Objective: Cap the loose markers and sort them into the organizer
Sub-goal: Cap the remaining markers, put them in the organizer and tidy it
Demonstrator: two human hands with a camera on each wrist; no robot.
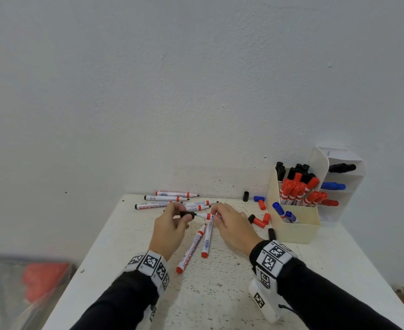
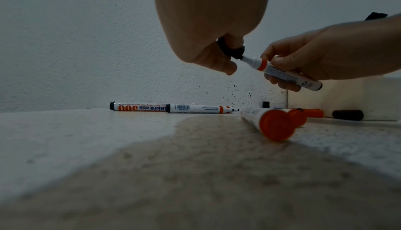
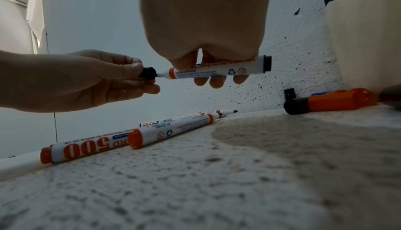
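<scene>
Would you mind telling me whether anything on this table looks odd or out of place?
Yes: dark ink specks spatter the wall behind the table, and loose caps lie scattered beside the organizer.

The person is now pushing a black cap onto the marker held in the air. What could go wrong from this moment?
1. The black cap in the left hand only meets the tip of the marker held by the right hand; if misaligned, it may crush the tip or smear ink on the fingers.
2. The two red-ended markers lie right below the hands and could be knocked off the table.
</scene>
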